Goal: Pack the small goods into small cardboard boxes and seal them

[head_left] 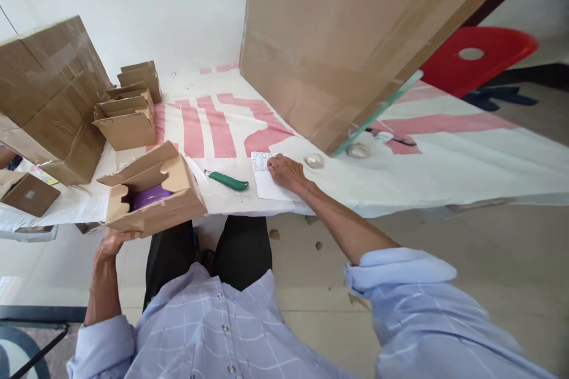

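1 brown cardboard box (pixel 178 204) is gripped by the left hand (pixel 114 241); white paper (pixel 269 190) is touched by the curled right hand (pixel 287 173), grasp unclear.

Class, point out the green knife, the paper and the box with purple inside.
Green knife (pixel 230 182): head view, middle of its handle.
Paper (pixel 268 189): head view, blank lower part.
Box (pixel 174 211): head view, near side wall.
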Motion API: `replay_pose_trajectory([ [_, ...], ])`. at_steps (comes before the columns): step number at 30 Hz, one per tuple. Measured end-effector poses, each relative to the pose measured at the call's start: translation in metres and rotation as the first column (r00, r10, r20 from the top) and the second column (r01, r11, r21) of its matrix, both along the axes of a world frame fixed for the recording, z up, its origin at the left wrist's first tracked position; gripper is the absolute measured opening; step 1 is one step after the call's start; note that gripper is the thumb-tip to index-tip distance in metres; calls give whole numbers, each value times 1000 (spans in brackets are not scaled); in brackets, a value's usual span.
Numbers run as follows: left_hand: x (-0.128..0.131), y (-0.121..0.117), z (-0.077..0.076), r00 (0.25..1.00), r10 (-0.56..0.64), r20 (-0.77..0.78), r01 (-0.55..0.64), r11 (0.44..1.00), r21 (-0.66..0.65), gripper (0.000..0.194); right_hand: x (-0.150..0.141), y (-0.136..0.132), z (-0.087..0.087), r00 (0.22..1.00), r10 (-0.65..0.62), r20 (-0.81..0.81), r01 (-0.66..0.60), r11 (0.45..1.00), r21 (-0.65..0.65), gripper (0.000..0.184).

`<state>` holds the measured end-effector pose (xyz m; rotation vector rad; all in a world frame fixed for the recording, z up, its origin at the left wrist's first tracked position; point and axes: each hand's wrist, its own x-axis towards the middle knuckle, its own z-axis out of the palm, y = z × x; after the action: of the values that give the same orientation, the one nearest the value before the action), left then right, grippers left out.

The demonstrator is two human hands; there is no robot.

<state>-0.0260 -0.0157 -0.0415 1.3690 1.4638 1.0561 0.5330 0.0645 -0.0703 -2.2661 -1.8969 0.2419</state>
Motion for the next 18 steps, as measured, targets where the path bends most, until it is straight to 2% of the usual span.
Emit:
replay_pose_trajectory([
  [3, 7, 3, 16, 997, -9, -82, 16, 996, 87, 98, -9, -4, 16, 999, -38, 4, 37, 997, 72, 36],
  [5, 15, 6, 24, 990, -61, -129, 80, 986, 149, 110, -25, -6, 34, 998, 0, -63, 14, 975, 223, 34],
  [6, 19, 7, 27, 985, -86, -150, 113, 977, 180, 116, -37, -9, 46, 991, 69, -110, -30, 945, 326, 31],
  [7, 24, 7, 29, 979, -103, -178, 140, 967, 211, 119, -51, -12, 59, 973, 180, -148, -100, 896, 433, 30],
  [9, 31, 8, 28, 970, -112, -217, 168, 952, 257, 120, -85, -21, 86, 877, 450, -165, -268, 746, 609, 28],
  [11, 37, 8, 25, 967, -120, -225, 181, 945, 273, 121, -123, -30, 111, 714, 687, -137, -459, 607, 649, 26],
  [13, 41, 6, 21, 965, -140, -220, 200, 939, 281, 122, -159, -35, 129, 569, 817, -88, -653, 515, 556, 24],
  [14, 42, 5, 20, 964, -152, -220, 213, 935, 285, 121, -175, -35, 135, 535, 843, -61, -729, 497, 471, 21],
  [16, 44, 2, 19, 957, -171, -235, 238, 926, 292, 120, -200, -29, 140, 525, 851, -2, -820, 507, 264, 12],
  [18, 46, -1, 19, 951, -178, -253, 253, 918, 305, 120, -217, -19, 139, 560, 827, 56, -829, 556, 62, 13],
])
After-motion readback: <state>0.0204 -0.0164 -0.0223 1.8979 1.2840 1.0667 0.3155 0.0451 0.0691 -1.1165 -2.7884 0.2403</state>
